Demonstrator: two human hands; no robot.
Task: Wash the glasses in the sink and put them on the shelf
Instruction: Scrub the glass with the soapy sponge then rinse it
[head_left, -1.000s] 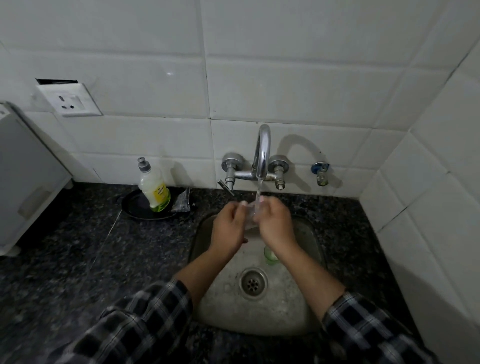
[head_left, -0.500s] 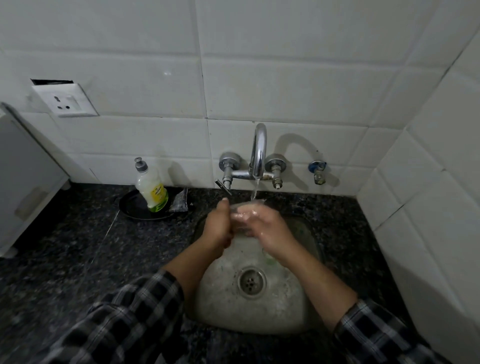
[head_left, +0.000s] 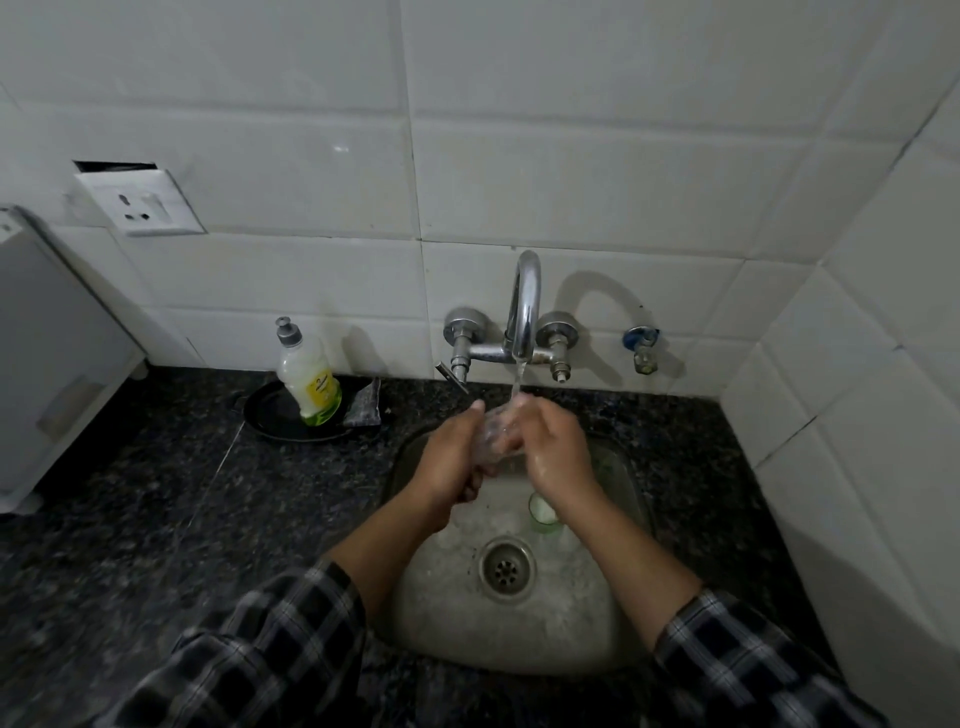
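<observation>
At frame centre, left hand (head_left: 451, 460) and right hand (head_left: 557, 453) curl round a glass (head_left: 493, 432) under the tap (head_left: 524, 306). A green glass (head_left: 543, 512) lies in the sink (head_left: 615, 597); shelving looks undone.

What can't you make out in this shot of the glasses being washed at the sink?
Head view only:
clear glass: mostly covered by the left hand and right hand; its shape is unclear.
green glass in the sink: partly hidden behind the right wrist.
shelf: outside the frame.
white appliance: cut off by the left edge.
soap bottle: label too small to read.
</observation>
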